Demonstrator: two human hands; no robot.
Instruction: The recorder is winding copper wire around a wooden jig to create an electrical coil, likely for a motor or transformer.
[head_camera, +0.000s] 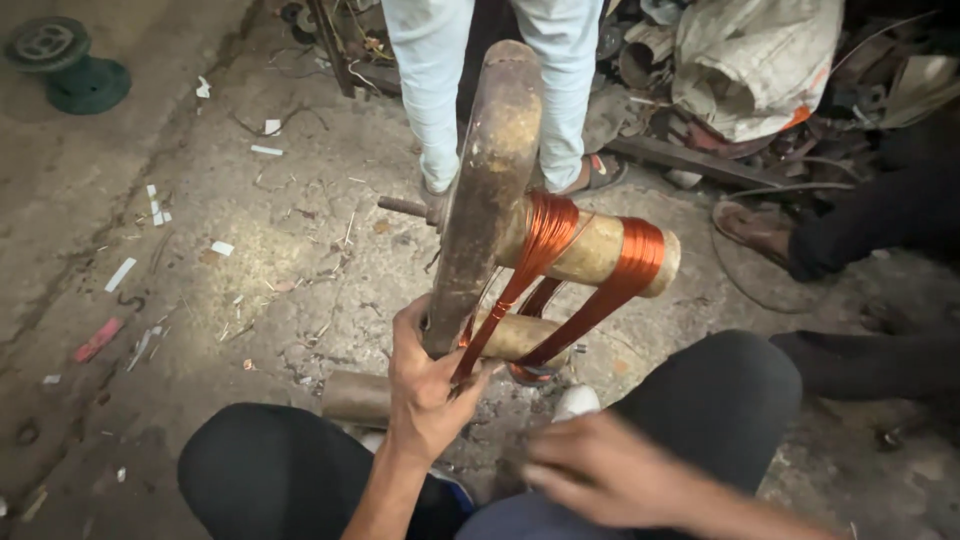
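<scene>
A worn wooden winding former (490, 190) stands on the floor in front of me, a flat disc with two round wooden pegs sticking out to the right. Shiny copper wire coils (590, 290) loop around both pegs in two bands. My left hand (425, 385) grips the lower rim of the disc where the wire strands run down past it. My right hand (600, 470) is blurred low in the frame over my knee, fingers spread, holding nothing that I can see. My knees in dark trousers frame the former.
A person in light jeans and sandals (440, 90) stands just behind the former. Another person's dark sleeve and sandalled foot (790, 235) lie at right. A green spool (70, 65) sits far left. Scrap and a sack (750, 60) pile up at top right. Paper litter dots the concrete.
</scene>
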